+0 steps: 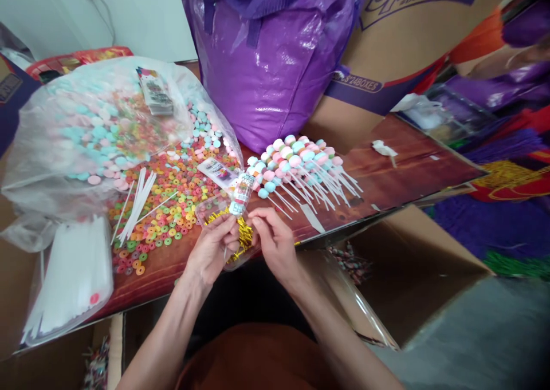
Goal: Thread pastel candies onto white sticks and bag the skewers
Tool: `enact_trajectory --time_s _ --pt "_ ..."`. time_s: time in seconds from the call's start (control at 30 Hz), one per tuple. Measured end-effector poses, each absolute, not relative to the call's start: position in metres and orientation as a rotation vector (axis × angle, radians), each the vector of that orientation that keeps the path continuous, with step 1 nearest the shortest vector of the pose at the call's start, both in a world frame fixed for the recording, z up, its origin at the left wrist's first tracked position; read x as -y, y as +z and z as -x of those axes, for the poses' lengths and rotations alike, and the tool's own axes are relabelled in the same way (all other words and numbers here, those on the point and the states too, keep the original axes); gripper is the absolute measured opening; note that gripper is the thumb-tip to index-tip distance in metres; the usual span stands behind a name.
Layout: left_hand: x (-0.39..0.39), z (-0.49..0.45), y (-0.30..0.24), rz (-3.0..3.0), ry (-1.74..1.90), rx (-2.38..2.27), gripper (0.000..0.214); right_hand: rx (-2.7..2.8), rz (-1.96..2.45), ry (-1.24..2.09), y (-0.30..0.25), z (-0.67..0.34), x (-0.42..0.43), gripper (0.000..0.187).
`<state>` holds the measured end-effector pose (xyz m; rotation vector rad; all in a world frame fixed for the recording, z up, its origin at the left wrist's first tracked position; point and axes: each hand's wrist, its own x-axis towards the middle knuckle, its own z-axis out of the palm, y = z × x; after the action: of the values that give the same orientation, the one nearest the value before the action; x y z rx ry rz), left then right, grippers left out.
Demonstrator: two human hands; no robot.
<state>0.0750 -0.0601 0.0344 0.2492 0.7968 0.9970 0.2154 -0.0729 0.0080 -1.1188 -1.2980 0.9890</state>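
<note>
My left hand (213, 248) and my right hand (274, 242) meet at the table's near edge, fingers pinched together around the base of a wrapped candy stick (240, 194) that points up and away. Gold twist ties (243, 233) lie in a clear tray right under my fingers; whether one is in them I cannot tell. Just behind, a pile of candy skewers (296, 164) with pink, blue and white beads lies with sticks fanned toward the right. Loose white sticks (136, 204) rest on scattered ring candies (172, 204) to the left.
A big clear bag of pastel candies (92, 129) fills the left of the table. A purple shopping bag (275, 52) and a cardboard box (412, 29) stand behind. A packet of clear sleeves (71, 275) lies front left. An open carton (412, 275) sits low on the right.
</note>
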Motion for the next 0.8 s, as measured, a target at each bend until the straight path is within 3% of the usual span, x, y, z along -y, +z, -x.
enact_trajectory --time_s 0.17,0.37,0.47,0.6,0.8 --pt "0.061 -0.078 0.042 -0.090 0.926 -0.764 0.036 1.799 1.012 0.206 0.009 -0.230 0.071 0.024" --pt "0.069 -0.088 0.052 -0.075 0.932 -0.729 0.037 1.941 0.972 -0.167 0.020 -0.233 0.066 0.015" --pt "0.073 -0.093 0.050 -0.138 0.978 -0.725 0.032 1.900 0.960 -0.128 0.022 -0.228 0.068 0.014" --pt "0.072 -0.096 0.048 -0.264 0.879 -0.695 0.029 1.677 1.113 0.159 0.023 -0.218 0.079 0.015" --pt "0.076 -0.096 0.060 -0.624 1.043 -0.708 0.051 1.292 1.223 0.735 0.048 -0.226 0.094 0.013"
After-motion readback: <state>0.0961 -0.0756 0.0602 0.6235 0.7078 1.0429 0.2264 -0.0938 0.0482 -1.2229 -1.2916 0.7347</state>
